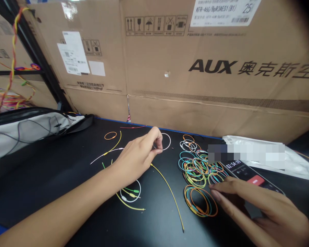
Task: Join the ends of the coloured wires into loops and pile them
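Reaching far out over the black desk (54, 171) with the left hand (137, 156), thumb and forefinger fingers (158, 142) clenched in a pinch on the left edge of a white loop (169, 140). Flat on the desk there, toward the back edge, just left of a heap of coloured loops (198, 171) in teal, orange, yellow and white. Over on the other side, resting low with the right hand (262, 212), fingers (218, 196) released and spread, grasping nothing, tips right at the near edge of the heap beside an orange-and-teal bundle. Lying partly across the lower end of a phone (247, 173) too, with a timer running on its screen and a red button lit.

Scattered between the two hands: a long yellow strand (170, 192) curving down toward the front, and a white ring with green and yellow ties (130, 193) just under the left wrist. Further back, a small orange loop (110, 135), a white strand (105, 156) and a thin red strand (134, 127) near the rear edge.

Off to the left, a grey bag with black trim (28, 130), lying slumped on the desk. Behind everything, big cardboard boxes (211, 68) printed AUX, walling off the back. At the right, crumpled white plastic (296, 164) beyond the phone. Far left, bright tangled wires (5, 99) on dark shelving.
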Action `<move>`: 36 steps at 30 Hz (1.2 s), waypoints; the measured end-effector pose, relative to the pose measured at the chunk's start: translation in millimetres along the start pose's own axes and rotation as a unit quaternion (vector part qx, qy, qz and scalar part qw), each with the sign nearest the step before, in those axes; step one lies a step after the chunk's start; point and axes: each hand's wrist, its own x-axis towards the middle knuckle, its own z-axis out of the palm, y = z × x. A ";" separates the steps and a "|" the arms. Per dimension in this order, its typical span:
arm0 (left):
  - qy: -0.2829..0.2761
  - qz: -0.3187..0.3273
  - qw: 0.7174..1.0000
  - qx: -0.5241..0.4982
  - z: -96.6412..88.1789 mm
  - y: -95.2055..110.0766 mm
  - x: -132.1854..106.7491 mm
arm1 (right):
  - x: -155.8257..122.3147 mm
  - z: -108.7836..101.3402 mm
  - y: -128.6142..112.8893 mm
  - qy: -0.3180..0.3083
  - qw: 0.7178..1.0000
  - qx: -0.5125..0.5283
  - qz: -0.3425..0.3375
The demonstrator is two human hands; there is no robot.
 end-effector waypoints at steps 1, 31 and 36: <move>-0.002 0.001 1.000 -0.001 0.0 -0.3 0.0 | 0.3 0.0 0.0 -0.004 1.000 -0.001 -0.003; -0.011 0.018 1.000 0.008 0.4 0.9 -0.3 | 2.6 -0.7 -3.3 0.005 1.000 -0.009 -0.008; 0.005 0.014 1.000 0.011 -0.2 1.5 0.6 | -1.1 -1.3 -1.4 0.003 1.000 -0.009 -0.011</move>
